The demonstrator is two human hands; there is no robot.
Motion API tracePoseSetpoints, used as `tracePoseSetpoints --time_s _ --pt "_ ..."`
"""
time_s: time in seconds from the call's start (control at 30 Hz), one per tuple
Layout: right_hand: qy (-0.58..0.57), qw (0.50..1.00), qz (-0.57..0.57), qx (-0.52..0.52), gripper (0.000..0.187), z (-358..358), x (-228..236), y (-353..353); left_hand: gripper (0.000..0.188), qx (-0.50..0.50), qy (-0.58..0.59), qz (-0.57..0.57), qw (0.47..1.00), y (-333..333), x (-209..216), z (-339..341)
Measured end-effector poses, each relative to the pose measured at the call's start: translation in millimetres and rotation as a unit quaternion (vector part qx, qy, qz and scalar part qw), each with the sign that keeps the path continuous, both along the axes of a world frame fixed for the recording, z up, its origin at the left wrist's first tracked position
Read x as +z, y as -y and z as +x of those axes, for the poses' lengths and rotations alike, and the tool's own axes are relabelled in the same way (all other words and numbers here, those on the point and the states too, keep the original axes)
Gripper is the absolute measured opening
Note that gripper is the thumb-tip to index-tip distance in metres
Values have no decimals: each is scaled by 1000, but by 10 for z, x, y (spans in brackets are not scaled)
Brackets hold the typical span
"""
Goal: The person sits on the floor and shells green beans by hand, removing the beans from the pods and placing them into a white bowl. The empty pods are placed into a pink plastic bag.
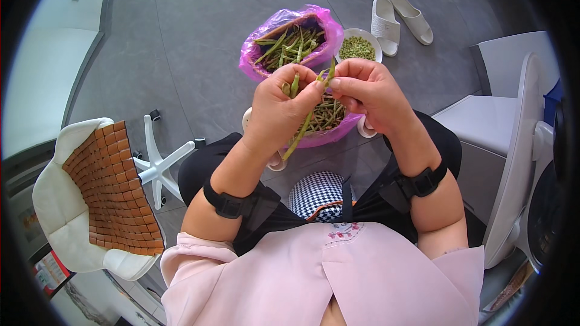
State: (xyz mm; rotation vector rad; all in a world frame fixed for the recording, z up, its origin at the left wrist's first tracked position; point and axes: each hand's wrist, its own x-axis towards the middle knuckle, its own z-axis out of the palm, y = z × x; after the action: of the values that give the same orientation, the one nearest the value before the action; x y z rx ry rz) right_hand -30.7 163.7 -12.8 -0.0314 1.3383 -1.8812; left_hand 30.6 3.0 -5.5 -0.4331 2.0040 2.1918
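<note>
Standing nearly upright in the picture's centre, a green bean pod [331, 69] lies between the fingertips of both hands, about equally near each, its long axis running up-down and its tip pointing to the top edge. The left hand [277, 101] and right hand [376, 90] each pinch it, thumb against fingers. Below the left fingers a longer pod [299, 135] slants toward the lower left. Beyond, a pink plastic bag [332, 29] of pods sits upper centre, with a white bowl [379, 54] just right of it.
</note>
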Motion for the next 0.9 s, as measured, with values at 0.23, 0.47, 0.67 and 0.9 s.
tracePoseSetpoints --time_s 0.23,0.47,0.67,0.9 --pt "-55 998 5 24 5 10 -8 5 9 10 16 12 1000 -11 18 -8" --pt "-104 992 75 -15 9 13 2 42 11 14 19 19 1000 1 -48 -31" --pt "-45 999 16 -25 8 0 -1 31 9 -14 10 -80 997 -7 -42 -7" --pt "-44 998 -22 -35 7 12 -40 31 7 -43 -19 -114 992 -2 -26 -3"
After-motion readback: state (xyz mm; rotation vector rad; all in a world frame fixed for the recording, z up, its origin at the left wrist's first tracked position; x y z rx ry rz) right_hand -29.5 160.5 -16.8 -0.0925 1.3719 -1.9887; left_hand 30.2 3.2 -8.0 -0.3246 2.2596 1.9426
